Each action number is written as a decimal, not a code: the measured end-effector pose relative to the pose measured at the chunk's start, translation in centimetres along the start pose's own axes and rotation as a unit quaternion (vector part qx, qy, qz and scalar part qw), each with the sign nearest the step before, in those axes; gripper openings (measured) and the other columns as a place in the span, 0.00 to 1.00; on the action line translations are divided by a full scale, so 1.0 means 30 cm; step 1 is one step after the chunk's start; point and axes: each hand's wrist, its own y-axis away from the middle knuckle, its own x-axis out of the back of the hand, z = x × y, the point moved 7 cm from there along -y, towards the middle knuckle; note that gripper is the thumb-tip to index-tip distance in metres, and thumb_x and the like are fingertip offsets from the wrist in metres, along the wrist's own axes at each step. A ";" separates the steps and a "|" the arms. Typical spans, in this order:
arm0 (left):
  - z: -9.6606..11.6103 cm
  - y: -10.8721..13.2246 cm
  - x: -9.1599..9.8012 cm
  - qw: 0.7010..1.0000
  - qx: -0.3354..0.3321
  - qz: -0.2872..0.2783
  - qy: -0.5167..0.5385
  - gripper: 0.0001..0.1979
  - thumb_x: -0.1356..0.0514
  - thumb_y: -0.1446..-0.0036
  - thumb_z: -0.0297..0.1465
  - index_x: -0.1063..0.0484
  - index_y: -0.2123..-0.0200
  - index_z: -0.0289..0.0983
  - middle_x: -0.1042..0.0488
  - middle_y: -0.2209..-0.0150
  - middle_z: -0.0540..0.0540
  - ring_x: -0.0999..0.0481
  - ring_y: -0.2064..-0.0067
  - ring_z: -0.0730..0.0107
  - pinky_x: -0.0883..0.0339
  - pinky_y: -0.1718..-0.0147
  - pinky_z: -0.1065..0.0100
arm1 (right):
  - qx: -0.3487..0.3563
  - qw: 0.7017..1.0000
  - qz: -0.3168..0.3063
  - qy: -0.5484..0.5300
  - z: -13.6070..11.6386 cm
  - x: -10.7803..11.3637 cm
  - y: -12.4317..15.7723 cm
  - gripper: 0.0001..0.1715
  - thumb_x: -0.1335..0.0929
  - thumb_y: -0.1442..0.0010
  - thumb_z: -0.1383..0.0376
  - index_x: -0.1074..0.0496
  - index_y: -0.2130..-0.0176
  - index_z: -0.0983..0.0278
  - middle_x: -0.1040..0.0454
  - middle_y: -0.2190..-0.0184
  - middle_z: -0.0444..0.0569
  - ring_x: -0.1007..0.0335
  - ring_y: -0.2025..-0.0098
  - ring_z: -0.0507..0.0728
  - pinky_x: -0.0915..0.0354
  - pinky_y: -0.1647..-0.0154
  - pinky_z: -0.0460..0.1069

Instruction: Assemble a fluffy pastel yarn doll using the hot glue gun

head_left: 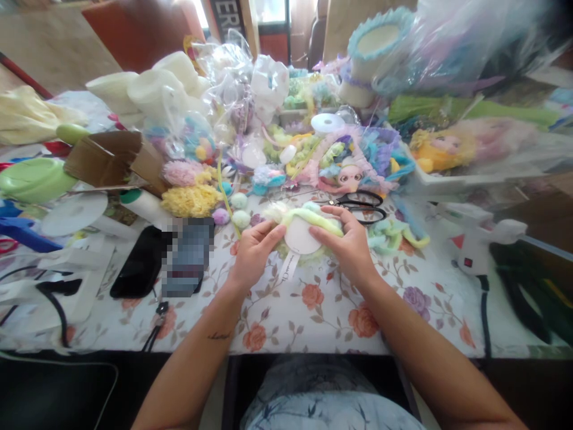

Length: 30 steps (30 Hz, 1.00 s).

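A small white round disc (303,236) is between my hands over the flowered cloth, edged with fluffy pale yellow-green trim (316,220). A white printed ribbon (289,266) hangs from its lower left edge. My left hand (255,252) pinches the trim at the disc's left side, thumb and fingertips together. On the right side, my right hand (349,245) grips the disc and trim, its thumb on the white face and its fingers over the top. Black-handled scissors (373,214) lie just beyond my right hand. The underside of the disc is hidden.
A white glue gun (477,236) lies at the right, near a loose pastel yarn strip (396,234). Two phones (138,263) rest at the left. Pompoms (240,219), a doll face (350,177), an open cardboard box (110,161) and plastic-wrapped craft pieces crowd the back.
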 end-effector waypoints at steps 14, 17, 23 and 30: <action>0.032 0.013 0.012 0.991 -0.028 0.043 -0.120 0.19 0.33 0.45 0.43 0.30 0.77 0.36 0.37 0.78 0.52 0.42 0.76 0.77 0.48 0.78 0.71 | 0.009 1.000 0.005 0.019 -0.005 0.001 0.000 0.30 0.22 0.55 0.53 0.25 0.53 0.59 0.22 0.59 0.48 0.26 0.61 0.60 0.29 0.58 0.55; 0.039 0.018 0.008 0.989 -0.035 0.057 -0.133 0.21 0.34 0.44 0.42 0.36 0.80 0.36 0.42 0.79 0.54 0.45 0.75 0.77 0.51 0.78 0.71 | 0.010 1.000 0.005 0.020 -0.006 0.000 0.001 0.30 0.22 0.55 0.53 0.25 0.53 0.59 0.22 0.60 0.48 0.27 0.62 0.59 0.29 0.59 0.55; 0.037 0.021 0.005 0.987 -0.063 0.076 -0.126 0.23 0.37 0.41 0.46 0.36 0.79 0.37 0.44 0.79 0.54 0.47 0.76 0.76 0.51 0.78 0.71 | 0.001 1.000 0.010 0.010 -0.011 0.004 -0.001 0.30 0.22 0.55 0.53 0.26 0.54 0.59 0.22 0.60 0.48 0.26 0.62 0.59 0.29 0.60 0.54; 0.009 0.008 0.006 0.998 -0.034 0.047 -0.015 0.22 0.37 0.42 0.49 0.30 0.75 0.36 0.35 0.77 0.51 0.39 0.75 0.75 0.44 0.77 0.72 | 0.039 0.998 0.008 0.051 -0.027 -0.004 0.006 0.30 0.22 0.54 0.54 0.26 0.53 0.59 0.22 0.58 0.47 0.26 0.59 0.60 0.29 0.55 0.56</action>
